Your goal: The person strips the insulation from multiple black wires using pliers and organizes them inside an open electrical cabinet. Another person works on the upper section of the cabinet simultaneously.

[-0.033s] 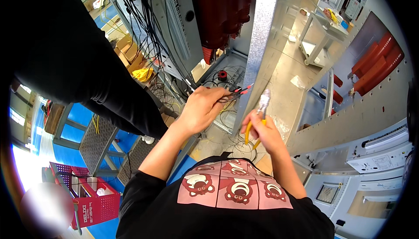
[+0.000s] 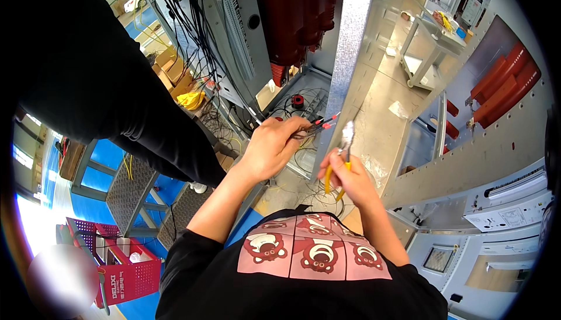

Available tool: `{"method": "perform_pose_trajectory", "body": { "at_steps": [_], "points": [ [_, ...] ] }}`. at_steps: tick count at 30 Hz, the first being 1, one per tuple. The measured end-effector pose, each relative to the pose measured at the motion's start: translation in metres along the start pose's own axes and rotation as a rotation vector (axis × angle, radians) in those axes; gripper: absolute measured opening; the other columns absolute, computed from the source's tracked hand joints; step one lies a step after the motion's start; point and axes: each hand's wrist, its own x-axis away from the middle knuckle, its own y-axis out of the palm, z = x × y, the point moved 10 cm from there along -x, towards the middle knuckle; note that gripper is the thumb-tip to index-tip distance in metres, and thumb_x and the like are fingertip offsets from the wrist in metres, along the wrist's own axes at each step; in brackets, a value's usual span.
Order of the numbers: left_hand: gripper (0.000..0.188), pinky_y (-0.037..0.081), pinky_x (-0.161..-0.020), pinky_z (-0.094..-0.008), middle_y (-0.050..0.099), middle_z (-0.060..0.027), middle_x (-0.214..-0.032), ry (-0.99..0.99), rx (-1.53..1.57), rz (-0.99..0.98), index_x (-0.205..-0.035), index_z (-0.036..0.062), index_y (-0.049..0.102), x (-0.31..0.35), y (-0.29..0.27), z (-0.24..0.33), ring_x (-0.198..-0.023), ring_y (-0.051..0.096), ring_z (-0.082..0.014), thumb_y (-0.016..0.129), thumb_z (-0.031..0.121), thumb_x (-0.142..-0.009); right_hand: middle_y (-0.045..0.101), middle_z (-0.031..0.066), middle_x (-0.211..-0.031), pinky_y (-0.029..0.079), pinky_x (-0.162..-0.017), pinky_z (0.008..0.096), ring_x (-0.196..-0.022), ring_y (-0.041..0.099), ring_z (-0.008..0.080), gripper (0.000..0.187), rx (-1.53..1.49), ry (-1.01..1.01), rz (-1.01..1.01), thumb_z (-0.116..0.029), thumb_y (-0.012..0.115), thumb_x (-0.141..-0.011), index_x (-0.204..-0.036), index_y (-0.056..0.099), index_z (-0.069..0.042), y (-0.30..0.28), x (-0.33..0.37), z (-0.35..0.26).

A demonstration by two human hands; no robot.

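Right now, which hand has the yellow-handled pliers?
The right hand: it grips the pliers by their yellow handles, while the left hand holds dark wires with red ends.

Landmark: dark-treaded steps (image 2: 124, 187) | red perforated basket (image 2: 139, 276): below steps | yellow bundle (image 2: 191, 99): above steps | cardboard boxes (image 2: 173, 70): above steps, past bundle | grey cart (image 2: 447, 39): well right of steps

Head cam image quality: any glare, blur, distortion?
Head view: black surround at the rim; blown-out white at lower left, plus a blurry pale blob partly over the red basket; bright glare on the metal end of the pliers; sheen on the steel post.
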Motion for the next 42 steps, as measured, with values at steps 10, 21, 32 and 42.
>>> {"method": "perform_pose_trajectory", "body": {
  "at_steps": [10, 21, 32, 42],
  "points": [
    [0.012, 0.045, -0.06, -0.0248, 0.055, -0.0011, -0.075, -0.102, 0.355, 0.202, -0.095, -0.0003, 0.061, 0.018, -0.02, -0.015, -0.063, 0.05, -0.0084, 0.06, 0.012, -0.096, 0.062, 0.0213, -0.093, 0.047, -0.077, 0.0423, -0.086, 0.062, 0.0366, 0.034, 0.449, -0.194, 0.076, -0.03, 0.052, -0.099, -0.114, 0.055, 0.0, 0.037, -0.026, -0.043],
    [0.011, 0.035, -0.05, -0.0194, 0.049, 0.0041, -0.066, -0.34, 0.56, 0.37, -0.091, 0.0051, 0.054, 0.032, -0.032, -0.008, -0.056, 0.043, -0.0022, 0.057, 0.013, -0.098, 0.062, 0.0224, -0.095, 0.047, -0.078, 0.0479, -0.091, 0.06, 0.0419, 0.028, 0.713, -0.349, 0.117, -0.025, 0.056, -0.094, -0.105, 0.056, 0.0, 0.037, -0.023, -0.085],
    [0.011, 0.041, -0.065, -0.021, 0.05, 0.0003, -0.084, -0.263, 0.491, 0.434, -0.09, 0.002, 0.055, 0.029, -0.034, 0.015, -0.073, 0.049, -0.0049, 0.065, -0.003, -0.087, 0.064, 0.0207, -0.093, 0.048, -0.075, 0.0475, -0.089, 0.062, 0.0412, 0.028, 0.783, -0.345, 0.102, -0.027, 0.057, -0.093, -0.103, 0.059, -0.001, 0.027, -0.017, -0.091],
    [0.006, 0.037, -0.086, -0.037, 0.058, -0.0012, -0.08, 0.174, -0.155, 0.5, -0.085, 0.0115, 0.063, 0.046, -0.005, 0.035, -0.082, 0.054, -0.0226, 0.064, 0.017, -0.084, 0.067, 0.0092, -0.086, 0.046, -0.062, 0.0279, -0.069, 0.058, 0.0133, 0.028, 0.491, -0.07, -0.05, -0.025, 0.052, -0.1, -0.105, 0.062, 0.001, -0.006, -0.002, 0.024]
  ]
}}
